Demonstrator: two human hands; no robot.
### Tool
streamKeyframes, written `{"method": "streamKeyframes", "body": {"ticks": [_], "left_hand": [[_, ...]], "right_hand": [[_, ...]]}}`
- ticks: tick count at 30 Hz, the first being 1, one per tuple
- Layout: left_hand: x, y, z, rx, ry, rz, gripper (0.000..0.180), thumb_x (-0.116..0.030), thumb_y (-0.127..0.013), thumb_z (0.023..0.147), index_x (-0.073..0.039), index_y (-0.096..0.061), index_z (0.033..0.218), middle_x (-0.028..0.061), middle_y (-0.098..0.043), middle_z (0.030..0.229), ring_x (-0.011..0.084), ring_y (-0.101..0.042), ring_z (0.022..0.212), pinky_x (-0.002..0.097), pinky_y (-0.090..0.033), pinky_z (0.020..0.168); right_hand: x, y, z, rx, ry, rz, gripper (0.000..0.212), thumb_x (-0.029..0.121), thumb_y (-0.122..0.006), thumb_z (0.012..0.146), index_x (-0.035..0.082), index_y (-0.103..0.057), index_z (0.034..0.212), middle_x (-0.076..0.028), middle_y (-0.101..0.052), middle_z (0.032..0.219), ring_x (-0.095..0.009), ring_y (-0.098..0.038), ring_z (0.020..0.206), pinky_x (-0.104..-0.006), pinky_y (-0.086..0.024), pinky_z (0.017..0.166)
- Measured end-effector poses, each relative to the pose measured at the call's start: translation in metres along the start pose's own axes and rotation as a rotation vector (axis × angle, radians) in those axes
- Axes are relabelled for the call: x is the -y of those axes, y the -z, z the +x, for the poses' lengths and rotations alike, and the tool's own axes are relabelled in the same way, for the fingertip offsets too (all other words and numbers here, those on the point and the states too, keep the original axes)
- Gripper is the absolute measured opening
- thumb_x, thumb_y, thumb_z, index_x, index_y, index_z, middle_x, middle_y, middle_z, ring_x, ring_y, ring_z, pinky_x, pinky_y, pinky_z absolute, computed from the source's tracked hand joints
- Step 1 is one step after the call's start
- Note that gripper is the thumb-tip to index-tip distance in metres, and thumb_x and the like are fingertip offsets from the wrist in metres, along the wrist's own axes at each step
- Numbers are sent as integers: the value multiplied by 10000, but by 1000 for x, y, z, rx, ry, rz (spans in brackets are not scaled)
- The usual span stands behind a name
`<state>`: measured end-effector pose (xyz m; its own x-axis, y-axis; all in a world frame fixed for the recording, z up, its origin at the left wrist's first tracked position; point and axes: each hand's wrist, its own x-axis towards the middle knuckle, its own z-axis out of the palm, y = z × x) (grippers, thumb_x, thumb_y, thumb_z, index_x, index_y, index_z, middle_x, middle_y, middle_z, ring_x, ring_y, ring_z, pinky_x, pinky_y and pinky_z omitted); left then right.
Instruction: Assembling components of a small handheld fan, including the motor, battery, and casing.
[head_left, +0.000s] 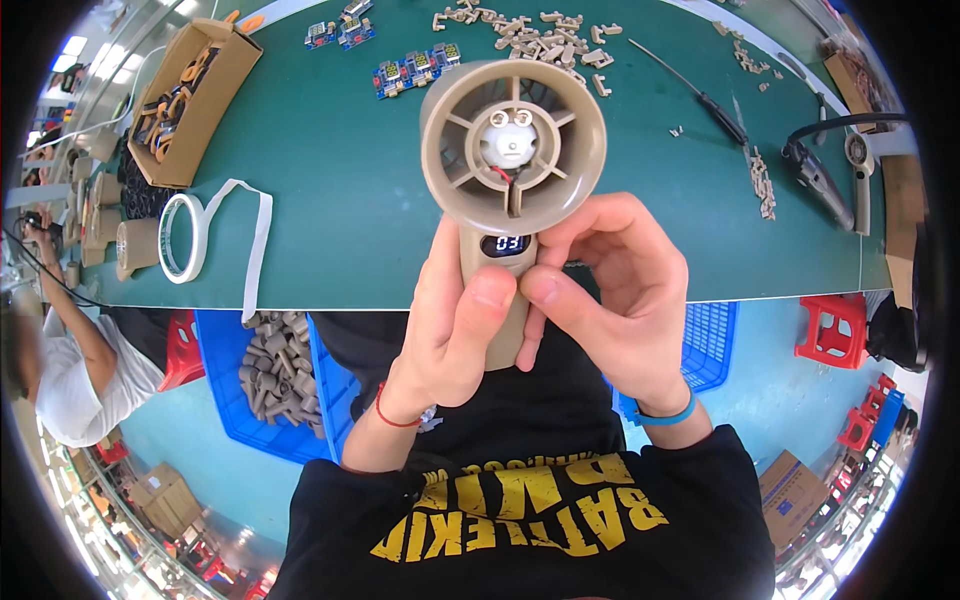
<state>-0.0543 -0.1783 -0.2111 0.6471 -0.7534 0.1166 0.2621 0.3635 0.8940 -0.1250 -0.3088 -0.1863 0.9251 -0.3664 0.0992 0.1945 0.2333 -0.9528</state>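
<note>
A beige handheld fan is held upright above the near edge of the bench, its round open end facing up at me. Inside the ring a white motor hub sits among spokes, with a short red wire beside it. The small display on the handle is lit. My left hand wraps the handle from the left, thumb lying on its front below the display. From the other side my right hand grips the handle, its thumb tip at the front and curled fingers against the side. The back of the handle is hidden.
Small circuit boards and beige plastic parts lie at the back of the green bench. A tape roll and cardboard box are left; screwdriver and corded tool right. Blue crates stand below. A co-worker sits left.
</note>
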Motion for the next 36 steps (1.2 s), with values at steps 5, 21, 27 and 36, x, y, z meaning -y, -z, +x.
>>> {"method": "streamKeyframes", "body": {"ticks": [5, 21, 27, 36], "left_hand": [[-3, -2, 3, -32, 10, 28, 520, -324, -413, 1014, 45, -295, 1361, 129, -526, 1037, 110, -538, 598, 238, -450, 487], [-7, -5, 3, -28, 89, -82, 619, -330, -499, 952, 11, -234, 1397, 144, -497, 1032, 140, -545, 561, 248, -466, 432], [-8, -3, 5, -59, 99, -66, 608, -389, -481, 977, 23, -280, 1376, 127, -524, 975, 128, -539, 528, 236, -446, 419], [-9, -3, 9, -49, 111, -109, 576, -341, -474, 981, 30, -287, 1380, 124, -534, 970, 119, -534, 539, 234, -449, 425]], "right_hand": [[5, 0, 0, 13, -60, -93, 292, -51, -681, 831, 2, -537, 1079, -63, -599, 955, -136, -596, 893, -294, -495, 820], [-1, 3, 6, 61, -43, 78, 238, -54, -677, 833, -7, -534, 1018, -55, -561, 889, -108, -573, 806, -215, -546, 507], [-2, 3, 4, 86, -69, 149, 255, -67, -632, 859, -14, -523, 1083, -64, -541, 893, -109, -583, 782, -227, -565, 508], [-2, 5, 4, 83, -71, 168, 261, -71, -606, 875, -10, -518, 1113, -57, -557, 902, -108, -605, 728, -233, -559, 564]]}}
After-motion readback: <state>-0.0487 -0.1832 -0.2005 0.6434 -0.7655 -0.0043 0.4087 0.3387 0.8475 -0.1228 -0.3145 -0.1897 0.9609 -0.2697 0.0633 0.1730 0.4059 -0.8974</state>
